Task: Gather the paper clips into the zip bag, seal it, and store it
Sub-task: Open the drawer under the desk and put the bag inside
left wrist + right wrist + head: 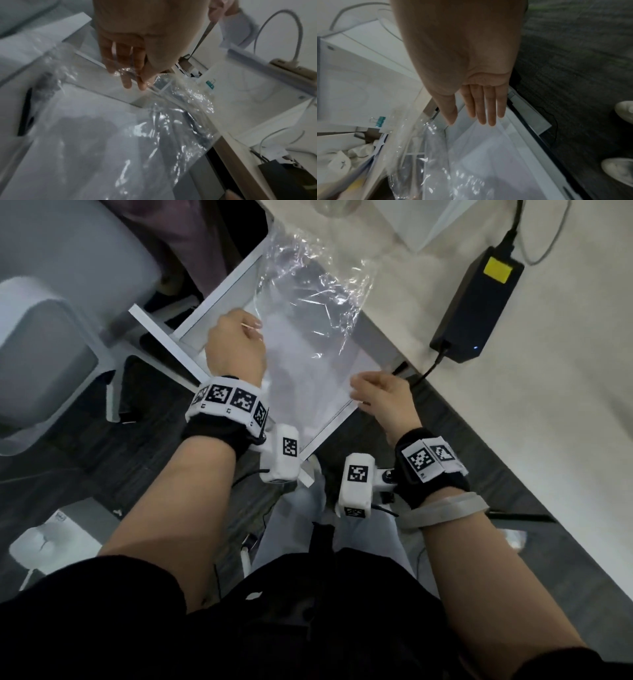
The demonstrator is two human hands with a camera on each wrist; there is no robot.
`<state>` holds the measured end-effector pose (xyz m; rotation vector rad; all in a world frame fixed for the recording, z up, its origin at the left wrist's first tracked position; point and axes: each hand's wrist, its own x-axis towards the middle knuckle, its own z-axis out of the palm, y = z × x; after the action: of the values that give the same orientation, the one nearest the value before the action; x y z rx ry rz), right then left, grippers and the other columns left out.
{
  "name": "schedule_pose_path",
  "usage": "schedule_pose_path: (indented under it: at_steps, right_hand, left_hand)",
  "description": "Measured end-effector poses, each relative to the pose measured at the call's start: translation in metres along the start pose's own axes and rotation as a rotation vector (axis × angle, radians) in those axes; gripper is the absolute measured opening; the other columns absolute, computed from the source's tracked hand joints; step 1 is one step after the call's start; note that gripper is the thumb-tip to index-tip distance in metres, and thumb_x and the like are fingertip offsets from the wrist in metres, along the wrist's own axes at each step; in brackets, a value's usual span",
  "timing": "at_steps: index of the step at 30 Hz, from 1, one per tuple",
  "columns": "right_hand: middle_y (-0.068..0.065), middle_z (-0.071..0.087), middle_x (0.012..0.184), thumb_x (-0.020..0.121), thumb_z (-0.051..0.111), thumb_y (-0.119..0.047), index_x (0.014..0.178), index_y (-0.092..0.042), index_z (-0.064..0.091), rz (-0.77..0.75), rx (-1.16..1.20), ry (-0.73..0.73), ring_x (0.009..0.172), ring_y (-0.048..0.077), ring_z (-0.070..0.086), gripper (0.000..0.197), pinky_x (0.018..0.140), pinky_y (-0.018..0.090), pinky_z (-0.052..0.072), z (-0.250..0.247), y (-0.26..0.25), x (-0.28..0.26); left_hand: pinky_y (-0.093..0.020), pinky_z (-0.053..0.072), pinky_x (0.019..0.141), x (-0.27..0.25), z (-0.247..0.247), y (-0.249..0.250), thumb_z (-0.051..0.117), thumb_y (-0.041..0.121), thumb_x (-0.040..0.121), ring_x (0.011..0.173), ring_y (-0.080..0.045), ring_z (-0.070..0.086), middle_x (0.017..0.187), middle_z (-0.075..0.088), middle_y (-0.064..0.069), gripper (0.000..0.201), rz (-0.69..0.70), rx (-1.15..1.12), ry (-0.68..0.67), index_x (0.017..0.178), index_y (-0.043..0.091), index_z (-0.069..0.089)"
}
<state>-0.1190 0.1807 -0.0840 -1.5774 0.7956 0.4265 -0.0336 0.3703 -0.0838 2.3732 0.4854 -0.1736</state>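
A clear, crinkled zip bag (pixel 308 313) hangs over an open white drawer (pixel 219 302) under the desk edge. My left hand (pixel 236 337) pinches the bag's left edge; in the left wrist view its fingers (pixel 126 70) show through the plastic. My right hand (pixel 376 395) is at the bag's near right corner, by the zip strip. In the right wrist view its fingers (pixel 481 111) lie straight, tips at the bag's edge (pixel 501 129). No paper clips can be made out inside the bag. A teal binder clip (pixel 380 121) lies on paper on the desk.
A black power adapter (pixel 476 306) with cables sits on the cream desk at the right. A grey chair (pixel 51 354) stands to the left of the drawer. Dark carpet and my shoes (pixel 621 173) lie below.
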Motion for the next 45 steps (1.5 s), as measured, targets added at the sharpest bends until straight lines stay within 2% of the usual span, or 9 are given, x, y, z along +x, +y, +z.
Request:
schedule_pose_path:
  at_steps: [5, 9, 16, 22, 28, 33, 37, 42, 45]
  right_hand:
    - [0.007, 0.066, 0.098, 0.088, 0.063, -0.017, 0.092, -0.017, 0.063, 0.067, -0.109, 0.004, 0.082, 0.013, 0.064, 0.004, 0.081, 0.029, 0.05, -0.007, 0.011, 0.007]
    - [0.01, 0.067, 0.092, 0.087, 0.062, -0.013, 0.079, -0.021, 0.06, 0.104, -0.092, -0.002, 0.075, 0.015, 0.064, 0.011, 0.07, 0.025, 0.048, -0.013, 0.007, 0.015]
    - [0.004, 0.066, 0.081, 0.089, 0.062, -0.019, 0.094, -0.011, 0.059, 0.19, -0.089, -0.055, 0.065, 0.014, 0.062, 0.01, 0.062, 0.023, 0.05, -0.01, 0.0, 0.025]
    - [0.005, 0.062, 0.054, 0.091, 0.061, -0.017, 0.072, -0.004, 0.061, 0.174, -0.077, -0.193, 0.042, 0.01, 0.058, 0.024, 0.047, 0.018, 0.05, -0.004, -0.013, 0.023]
    - [0.012, 0.064, 0.096, 0.09, 0.06, -0.007, 0.109, 0.0, 0.062, 0.142, -0.091, -0.17, 0.056, 0.013, 0.065, 0.021, 0.056, 0.02, 0.055, 0.008, -0.016, 0.036]
    - [0.015, 0.063, 0.101, 0.091, 0.056, -0.004, 0.108, -0.001, 0.058, 0.18, -0.106, -0.15, 0.055, 0.014, 0.064, 0.017, 0.056, 0.019, 0.054, 0.001, -0.013, 0.038]
    - [0.014, 0.064, 0.096, 0.093, 0.053, -0.005, 0.103, -0.002, 0.058, 0.177, -0.088, -0.146, 0.056, 0.015, 0.061, 0.012, 0.055, 0.018, 0.052, -0.001, -0.012, 0.036]
    - [0.01, 0.065, 0.093, 0.091, 0.056, -0.005, 0.085, -0.012, 0.059, 0.163, -0.092, -0.132, 0.056, 0.013, 0.062, 0.01, 0.061, 0.021, 0.054, -0.002, -0.009, 0.031]
    - [0.008, 0.067, 0.093, 0.09, 0.059, -0.007, 0.097, -0.008, 0.061, 0.139, -0.114, -0.125, 0.063, 0.014, 0.063, 0.008, 0.067, 0.025, 0.054, -0.003, -0.011, 0.023]
  left_hand:
    - [-0.026, 0.041, 0.069, 0.009, 0.018, 0.011, 0.039, -0.005, 0.083, 0.089, -0.024, 0.063, 0.096, 0.07, -0.003, 0.038, -0.006, 0.153, -0.021, 0.094, 0.02, 0.065]
    - [-0.036, 0.048, 0.079, 0.017, 0.028, 0.014, 0.044, -0.004, 0.083, 0.096, -0.028, 0.063, 0.099, 0.069, -0.006, 0.037, -0.017, 0.275, -0.035, 0.093, 0.023, 0.066]
    - [-0.036, 0.05, 0.093, 0.015, 0.052, 0.007, 0.046, 0.002, 0.082, 0.106, -0.033, 0.06, 0.114, 0.065, -0.014, 0.032, -0.065, 0.477, -0.542, 0.103, 0.012, 0.068]
    - [-0.04, 0.043, 0.098, 0.028, 0.057, 0.01, 0.05, 0.003, 0.086, 0.115, -0.032, 0.053, 0.122, 0.059, -0.016, 0.031, -0.134, 0.63, -0.371, 0.116, 0.006, 0.057]
    - [-0.026, 0.046, 0.084, 0.04, 0.066, 0.005, 0.042, -0.004, 0.083, 0.1, -0.027, 0.062, 0.108, 0.068, -0.007, 0.041, -0.05, 0.329, -0.384, 0.098, 0.023, 0.069]
    - [-0.019, 0.049, 0.077, 0.038, 0.075, -0.003, 0.055, -0.003, 0.08, 0.091, -0.018, 0.066, 0.095, 0.073, -0.002, 0.03, -0.14, 0.137, -0.388, 0.082, 0.021, 0.072]
    - [-0.013, 0.041, 0.062, 0.034, 0.076, -0.011, 0.067, 0.004, 0.078, 0.082, -0.01, 0.06, 0.096, 0.07, 0.001, 0.019, -0.129, 0.213, -0.548, 0.09, 0.017, 0.072]
    - [-0.022, 0.043, 0.084, 0.032, 0.067, -0.009, 0.058, 0.001, 0.082, 0.108, -0.023, 0.059, 0.119, 0.064, -0.007, 0.036, -0.109, 0.251, -0.484, 0.115, 0.014, 0.061]
    - [-0.027, 0.043, 0.091, 0.031, 0.052, -0.007, 0.059, -0.003, 0.078, 0.117, -0.026, 0.053, 0.129, 0.055, -0.011, 0.053, -0.078, 0.171, -0.378, 0.129, 0.01, 0.049]
